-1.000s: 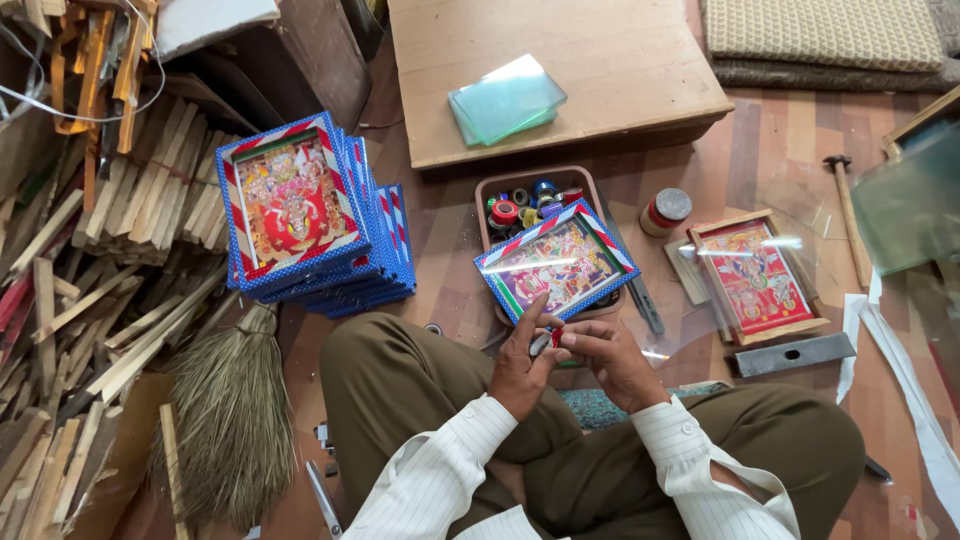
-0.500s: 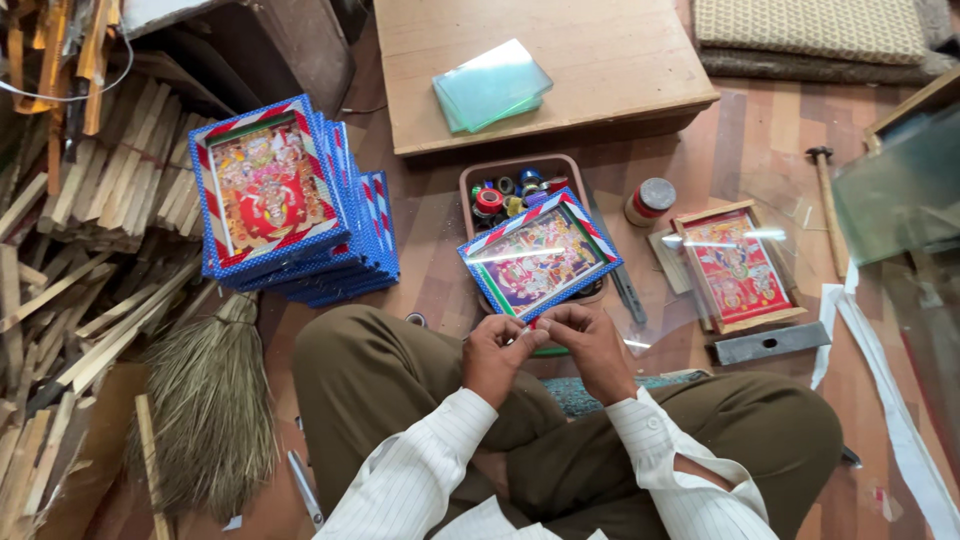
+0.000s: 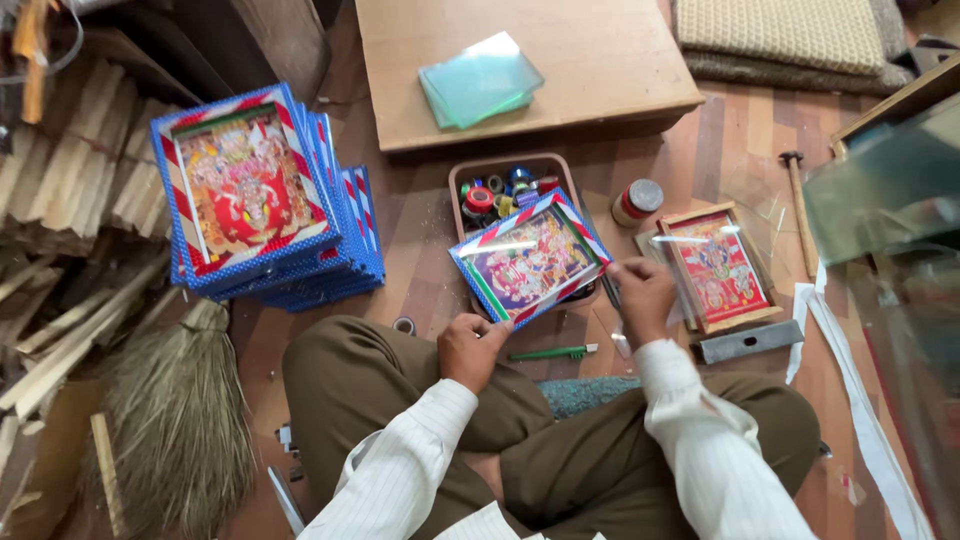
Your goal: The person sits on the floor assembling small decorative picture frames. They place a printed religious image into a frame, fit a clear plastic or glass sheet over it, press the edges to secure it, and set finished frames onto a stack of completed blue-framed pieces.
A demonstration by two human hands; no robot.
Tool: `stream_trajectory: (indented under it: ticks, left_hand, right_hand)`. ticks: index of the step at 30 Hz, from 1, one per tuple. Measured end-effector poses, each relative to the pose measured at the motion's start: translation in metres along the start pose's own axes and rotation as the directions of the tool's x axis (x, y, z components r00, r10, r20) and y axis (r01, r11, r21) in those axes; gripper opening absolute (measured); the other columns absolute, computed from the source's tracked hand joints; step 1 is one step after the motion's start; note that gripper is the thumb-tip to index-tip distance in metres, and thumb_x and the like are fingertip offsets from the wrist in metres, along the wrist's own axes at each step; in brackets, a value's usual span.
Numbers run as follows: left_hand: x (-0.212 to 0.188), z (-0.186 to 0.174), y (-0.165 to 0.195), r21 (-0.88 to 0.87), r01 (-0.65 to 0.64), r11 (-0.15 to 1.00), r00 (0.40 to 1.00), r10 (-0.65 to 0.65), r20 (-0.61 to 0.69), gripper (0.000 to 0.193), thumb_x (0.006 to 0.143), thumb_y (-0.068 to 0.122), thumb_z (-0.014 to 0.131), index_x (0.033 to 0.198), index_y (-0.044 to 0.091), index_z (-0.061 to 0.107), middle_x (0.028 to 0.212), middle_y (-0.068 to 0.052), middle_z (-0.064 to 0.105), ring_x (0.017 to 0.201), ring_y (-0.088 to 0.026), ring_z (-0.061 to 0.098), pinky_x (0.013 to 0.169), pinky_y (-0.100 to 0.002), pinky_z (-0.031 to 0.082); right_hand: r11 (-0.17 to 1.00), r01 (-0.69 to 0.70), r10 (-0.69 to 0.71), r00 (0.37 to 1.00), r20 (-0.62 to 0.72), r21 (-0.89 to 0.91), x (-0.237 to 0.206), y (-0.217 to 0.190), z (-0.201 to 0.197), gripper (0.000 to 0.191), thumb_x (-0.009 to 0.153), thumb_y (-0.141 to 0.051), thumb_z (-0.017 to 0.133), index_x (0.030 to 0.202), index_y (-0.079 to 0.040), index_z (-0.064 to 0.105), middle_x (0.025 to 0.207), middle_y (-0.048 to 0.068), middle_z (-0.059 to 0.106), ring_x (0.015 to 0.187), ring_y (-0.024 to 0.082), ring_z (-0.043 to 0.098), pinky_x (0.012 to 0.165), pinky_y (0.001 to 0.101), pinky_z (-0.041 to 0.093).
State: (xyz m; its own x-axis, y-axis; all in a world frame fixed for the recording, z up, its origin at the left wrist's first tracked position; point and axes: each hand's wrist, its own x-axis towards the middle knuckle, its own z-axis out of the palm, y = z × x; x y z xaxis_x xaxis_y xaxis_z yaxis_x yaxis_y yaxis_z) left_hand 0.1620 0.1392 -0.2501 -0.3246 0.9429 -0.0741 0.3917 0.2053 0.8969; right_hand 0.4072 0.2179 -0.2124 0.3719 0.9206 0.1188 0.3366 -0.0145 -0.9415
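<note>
— Picture [image 3: 528,262], blue-bordered: where is it?
— Above the lap, over the brown tray [image 3: 460,180] of tape rolls [image 3: 480,198]. A second ago both hands met at its near edge; they've since parted.
— Grip?
— Left hand [image 3: 472,347] pinches the near corner; right hand [image 3: 640,293] rests closed fingers at the right edge, beside the wood-framed print [image 3: 718,268].

Bare floor [image 3: 420,215] gives passage between the picture stack [image 3: 262,195] and tape tray [image 3: 505,185].

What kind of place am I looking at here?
Probably a small floor-level picture-framing workshop: a stack of framed pictures, cut glass panes on a low wooden table, and a hammer.
</note>
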Motion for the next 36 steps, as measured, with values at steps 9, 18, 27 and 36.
stream_trajectory:
  ticks: [9,18,27,36]
  left_hand:
    - [0.037,0.005,-0.011,-0.033,0.186,0.982,0.982,-0.185,0.033,0.038,0.071,0.032,0.088,0.064,0.002,0.068,0.065,-0.014,0.071,0.061,-0.029,0.070,0.066,-0.040,0.054]
    - [0.043,0.021,-0.008,-0.101,0.074,0.992,0.997,-0.071,0.030,0.028,0.077,0.019,0.082,0.099,0.005,0.074,0.088,-0.013,0.077,0.080,-0.025,0.074,0.073,-0.037,0.057]
    - [0.045,0.027,-0.007,-0.114,0.100,0.989,0.995,-0.097,0.029,0.024,0.077,0.017,0.082,0.097,0.005,0.074,0.086,-0.012,0.077,0.079,-0.023,0.075,0.073,-0.036,0.058]
    - [0.047,0.030,-0.006,-0.082,0.096,0.992,0.995,-0.095,0.023,0.023,0.076,0.017,0.082,0.095,0.006,0.074,0.084,-0.011,0.077,0.077,-0.024,0.074,0.072,-0.037,0.056]
  right_hand:
    - [0.981,-0.192,0.192,0.981,-0.020,-0.012,0.035,0.007,0.047,0.014,0.082,-0.009,0.083,0.089,0.002,0.078,0.076,0.003,0.072,0.065,0.007,0.060,0.060,0.0250,0.049]
    - [0.982,-0.133,0.128,0.991,-0.046,-0.131,0.053,0.026,0.048,0.014,0.083,-0.011,0.083,0.088,0.002,0.079,0.072,0.006,0.073,0.062,0.008,0.061,0.057,0.0260,0.049]
    - [0.975,-0.153,0.144,0.987,-0.065,-0.162,0.059,0.043,0.047,0.013,0.083,-0.010,0.083,0.087,0.002,0.079,0.072,0.007,0.074,0.061,0.010,0.064,0.057,0.0268,0.051]
    - [0.969,-0.148,0.136,0.988,-0.071,-0.200,0.062,0.051,0.046,0.014,0.083,-0.011,0.083,0.087,0.002,0.079,0.073,0.008,0.074,0.061,0.010,0.065,0.058,0.0269,0.052]
